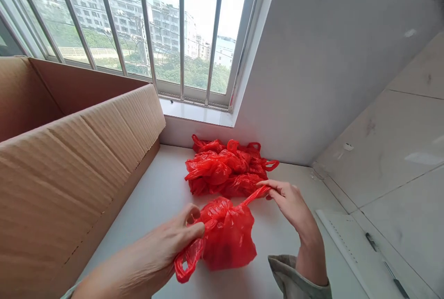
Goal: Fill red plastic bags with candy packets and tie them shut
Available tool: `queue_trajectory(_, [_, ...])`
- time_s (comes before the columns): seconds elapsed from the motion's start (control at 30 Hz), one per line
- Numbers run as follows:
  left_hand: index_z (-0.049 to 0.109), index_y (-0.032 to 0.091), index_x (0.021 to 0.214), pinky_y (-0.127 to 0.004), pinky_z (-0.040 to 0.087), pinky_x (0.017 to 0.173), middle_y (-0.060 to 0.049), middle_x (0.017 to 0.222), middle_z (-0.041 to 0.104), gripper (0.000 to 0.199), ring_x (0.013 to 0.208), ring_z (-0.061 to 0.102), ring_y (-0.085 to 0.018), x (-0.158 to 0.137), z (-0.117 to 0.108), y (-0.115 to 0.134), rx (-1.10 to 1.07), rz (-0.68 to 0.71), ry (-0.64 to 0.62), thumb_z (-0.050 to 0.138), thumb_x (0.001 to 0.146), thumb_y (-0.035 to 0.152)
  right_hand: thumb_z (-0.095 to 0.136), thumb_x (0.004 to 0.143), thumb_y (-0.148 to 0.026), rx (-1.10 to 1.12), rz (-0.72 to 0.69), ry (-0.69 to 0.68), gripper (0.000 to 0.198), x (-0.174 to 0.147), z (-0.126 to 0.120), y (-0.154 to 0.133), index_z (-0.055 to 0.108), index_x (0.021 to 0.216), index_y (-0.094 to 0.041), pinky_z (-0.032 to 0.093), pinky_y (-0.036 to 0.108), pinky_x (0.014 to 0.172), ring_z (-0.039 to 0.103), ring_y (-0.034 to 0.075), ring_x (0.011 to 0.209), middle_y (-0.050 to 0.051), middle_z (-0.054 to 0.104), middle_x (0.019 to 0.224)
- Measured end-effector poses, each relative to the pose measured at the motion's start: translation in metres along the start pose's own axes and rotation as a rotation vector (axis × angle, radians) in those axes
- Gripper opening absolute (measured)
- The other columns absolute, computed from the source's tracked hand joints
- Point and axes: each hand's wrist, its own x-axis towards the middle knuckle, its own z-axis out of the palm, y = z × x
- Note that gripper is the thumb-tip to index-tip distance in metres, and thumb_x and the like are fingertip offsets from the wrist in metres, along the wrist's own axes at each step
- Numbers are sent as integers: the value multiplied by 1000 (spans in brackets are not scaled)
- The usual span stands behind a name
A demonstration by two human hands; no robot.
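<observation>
A red plastic bag [229, 239] with something inside, hidden by the film, rests on the white tabletop in front of me. My left hand [182, 234] pinches its left handle, whose loop hangs below the fingers. On the other side, my right hand [282, 197] grips the right handle and pulls it taut, up and to the right. Just behind lies a pile of similar red plastic bags [225, 169], several of them bunched together against the wall with handle loops sticking out.
To the left stands a large open cardboard box [86, 160], its near flap folded outward. A barred window [166, 35] is behind it. At the right are a white strip [342, 248], a small dark object [371, 241] and a screwdriver-like tool [397, 281], beside a tiled wall.
</observation>
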Motion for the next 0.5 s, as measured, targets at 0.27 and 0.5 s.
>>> queue_trajectory(0.27, [59,22,86,-20,43,65,1,89,62,32,74,57,-15,-2,5,0,525,133,-190,42,73,-2,50,84,-31,-288,72,-45,60,-37,-9,-17,48,143,-34,35,45,114,39,25,139,-1,46,150])
queue_trajectory(0.5, [35,49,144,-31,43,109,6,149,47,86,133,49,-22,-42,-3,-19,519,131,32,69,78,4,68,76,-35,-224,-193,-273,63,-48,16,-52,55,138,-37,38,38,112,43,25,137,2,51,146])
